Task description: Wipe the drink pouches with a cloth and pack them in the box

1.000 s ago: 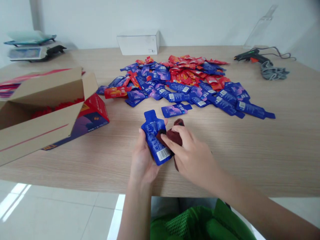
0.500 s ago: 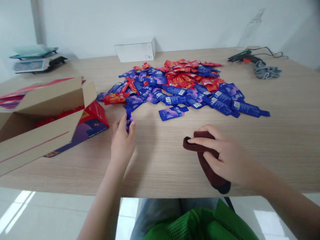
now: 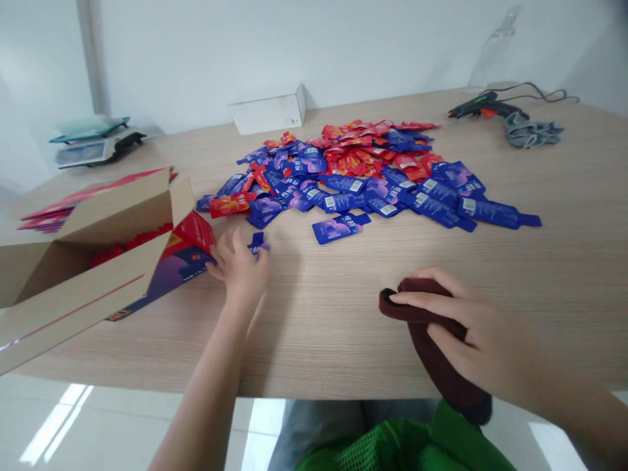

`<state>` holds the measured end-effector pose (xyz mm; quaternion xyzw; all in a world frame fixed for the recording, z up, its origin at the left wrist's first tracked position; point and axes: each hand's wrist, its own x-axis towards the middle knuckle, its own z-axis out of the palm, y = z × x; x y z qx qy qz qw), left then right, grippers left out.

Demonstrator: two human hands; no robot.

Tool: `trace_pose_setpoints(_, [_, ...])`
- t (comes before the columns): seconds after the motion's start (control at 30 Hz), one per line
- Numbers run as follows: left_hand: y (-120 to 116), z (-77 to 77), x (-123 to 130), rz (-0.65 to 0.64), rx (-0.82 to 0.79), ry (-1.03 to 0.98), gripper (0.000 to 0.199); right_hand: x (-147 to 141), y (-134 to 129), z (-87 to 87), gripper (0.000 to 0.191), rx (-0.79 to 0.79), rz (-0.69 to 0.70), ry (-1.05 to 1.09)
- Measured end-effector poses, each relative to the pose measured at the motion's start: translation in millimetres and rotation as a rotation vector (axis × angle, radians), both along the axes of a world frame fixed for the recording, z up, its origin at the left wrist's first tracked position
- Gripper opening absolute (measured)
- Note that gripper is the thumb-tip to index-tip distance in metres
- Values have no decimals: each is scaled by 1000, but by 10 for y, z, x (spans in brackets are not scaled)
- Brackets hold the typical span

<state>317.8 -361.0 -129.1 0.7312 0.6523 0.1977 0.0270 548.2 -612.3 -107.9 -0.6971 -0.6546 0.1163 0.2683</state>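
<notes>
My right hand (image 3: 471,320) grips a folded dark-brown sock (image 3: 441,353) with black parts. The fingers bend over its upper fold, and the black end hangs low at the table's front edge. Over to the left, my left hand (image 3: 243,268) has its fingers spread apart beside the printed carton. A small blue sachet (image 3: 256,242) shows just beyond that hand, between the index finger and thumb, partly covered. One blue spouted sachet (image 3: 338,227) lies alone in front of the large pile of red and blue sachets (image 3: 299,167).
An open carton (image 3: 184,258) with red contents stands at left, flaps raised. Behind it are flat red packs (image 3: 49,219) and a scale-like device (image 3: 98,147). A white box (image 3: 267,111) stands at the wall. At back right lie a glue gun (image 3: 485,104) and grey cloth (image 3: 532,131).
My left hand has spread its fingers from a pinch on the small blue sachet, which sits slightly lower in view. My right hand has brought the sock down and right, toward me.
</notes>
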Motion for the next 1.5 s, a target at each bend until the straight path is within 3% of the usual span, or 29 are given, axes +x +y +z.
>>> trace_pose_setpoints(0.1, [-15, 193, 214, -234, -11, -30, 39, 80, -88, 10, 50, 17, -26, -4])
trace_pose_setpoints(0.2, [9, 180, 635, -426, -126, -24, 29, 129, -164, 9, 50, -9, -36, 15])
trace_pose_setpoints(0.33, [99, 39, 1161, -474, -214, -21, 40, 143, -248, 11, 50, -56, -18, 84])
trace_pose_setpoints(0.43, [183, 8, 1330, -447, -290, -53, 50, 171, -299, 1, 51, -72, -19, 118])
trace_pose_setpoints(0.53, [215, 71, 1303, -464, -409, -129, 44, 240, -320, -36, 51, -104, -52, 127])
trace_pose_setpoints(0.63, [80, 193, 1132, -521, -586, -275, 37, 326, -282, -62, 51, -92, -64, 122])
trace_pose_setpoints(0.77, [-403, 353, 824, -589, -838, -570, 41, 369, -94, 40, 51, 109, -126, 105])
trace_pose_setpoints(0.83, [-683, 390, 709, -564, -1072, -929, 40, 306, 62, 159, 48, 257, -196, 90])
trace_pose_setpoints(0.87, [-809, 390, 669, -555, -1115, -1042, 38, 247, 152, 224, 47, 325, -231, 78])
trace_pose_setpoints(0.97, [-1091, 312, 609, -529, -1130, -1233, 30, -10, 439, 368, 46, 440, -251, 4])
trace_pose_setpoints(1.13, [-1281, 119, 525, -534, -1046, -1254, 38, -291, 738, 256, 40, 252, -103, -125])
trace_pose_setpoints(1.23, [-1312, 94, 451, -563, -1096, -1239, 52, -201, 706, 121, 40, 192, -171, -47])
trace_pose_setpoints(1.3, [-1320, 97, 433, -521, -1118, -1308, 50, -123, 629, 109, 40, 213, -227, -23])
trace_pose_setpoints(1.4, [-1317, 91, 476, -397, -1124, -1507, 43, -137, 528, 233, 41, 326, -251, -39])
trace_pose_setpoints(1.5, [-1294, 96, 559, -302, -1097, -1706, 47, -319, 550, 367, 42, 391, -174, -60])
